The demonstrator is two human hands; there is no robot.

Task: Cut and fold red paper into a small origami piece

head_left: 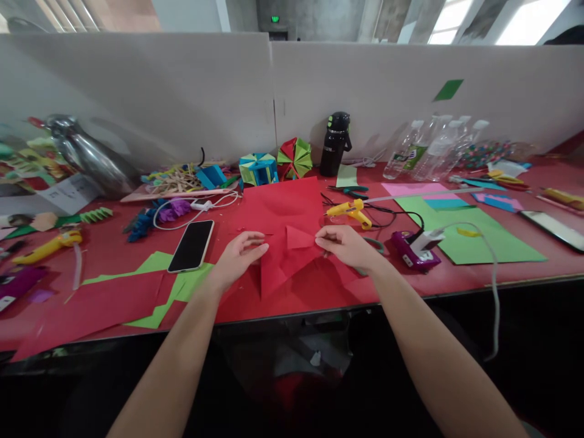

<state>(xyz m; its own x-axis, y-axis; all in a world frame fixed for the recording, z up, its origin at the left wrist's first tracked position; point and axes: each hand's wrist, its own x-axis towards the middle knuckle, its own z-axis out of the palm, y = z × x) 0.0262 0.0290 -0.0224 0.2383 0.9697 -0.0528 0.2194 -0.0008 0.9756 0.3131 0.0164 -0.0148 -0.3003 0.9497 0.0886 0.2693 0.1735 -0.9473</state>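
Observation:
A folded red paper piece [292,258] lies in front of me at the table's front edge, with a small raised triangular flap at its top. My right hand [342,243] pinches the right end of that flap between thumb and fingers. At the left side of the paper is my left hand [241,252], its thumb and fingers apart with nothing visible between them. Behind both hands a flat red sheet [283,198] rests on the red table.
A phone [191,246] and green sheets [157,263] lie left. Right are a yellow glue gun [349,210], a purple power socket [416,250], a green sheet [493,237] and a trailing white cable [496,304]. A black bottle [335,146] stands behind, near plastic bottles [438,149].

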